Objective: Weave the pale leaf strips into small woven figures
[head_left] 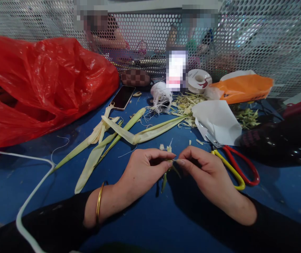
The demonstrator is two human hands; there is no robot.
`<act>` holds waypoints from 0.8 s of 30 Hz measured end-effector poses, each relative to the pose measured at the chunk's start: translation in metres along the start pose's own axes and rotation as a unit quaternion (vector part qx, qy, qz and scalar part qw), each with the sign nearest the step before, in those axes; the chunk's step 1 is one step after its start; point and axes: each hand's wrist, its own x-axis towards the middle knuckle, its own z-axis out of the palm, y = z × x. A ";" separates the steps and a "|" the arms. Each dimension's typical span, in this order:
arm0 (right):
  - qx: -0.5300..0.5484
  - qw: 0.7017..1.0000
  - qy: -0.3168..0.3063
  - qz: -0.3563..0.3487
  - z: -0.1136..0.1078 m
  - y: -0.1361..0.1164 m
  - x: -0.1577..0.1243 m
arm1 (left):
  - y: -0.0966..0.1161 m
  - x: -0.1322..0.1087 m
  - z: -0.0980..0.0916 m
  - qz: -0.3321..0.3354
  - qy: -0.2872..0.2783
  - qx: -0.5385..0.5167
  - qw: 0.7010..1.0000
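Near the middle of the blue table, my left hand (139, 170) pinches a small bundle of pale green corn husk strips (164, 182) between thumb and fingertips. Ends of the bundle stick out above and below the pinch. Close beside it, my right hand (209, 172) has thumb and forefinger pressed together; a thin strand may be between them, too fine to name. Beyond my hands lie long husk leaves (131, 123), one folded, others crossed. Scissors (230, 166) with red and yellow handles rest by my right hand, their blades partly over white paper (218, 121).
A red plastic bag (60, 80) fills the left, with a white cable (34, 189) in front. Behind are a phone (123, 97), white thread (161, 95), a spool (199, 80), husk scraps (185, 103) and an orange packet (245, 88). A dark bottle (284, 140) lies right.
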 end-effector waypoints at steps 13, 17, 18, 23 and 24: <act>0.183 0.979 -0.018 0.089 0.003 0.000 0.002 | -0.006 -0.001 0.002 0.072 0.021 0.077 0.994; 0.218 0.968 0.001 0.121 0.003 0.003 0.004 | -0.005 0.001 0.001 0.060 0.020 0.089 0.994; 0.237 0.962 0.005 0.133 0.002 0.003 0.004 | -0.004 0.002 0.001 0.050 0.022 0.086 0.995; 0.346 0.920 -0.005 0.184 -0.005 0.000 0.008 | -0.002 0.004 0.001 -0.001 0.023 0.043 0.999; 0.363 0.912 -0.006 0.191 -0.006 0.000 0.009 | -0.002 0.004 0.002 -0.012 0.021 0.033 0.999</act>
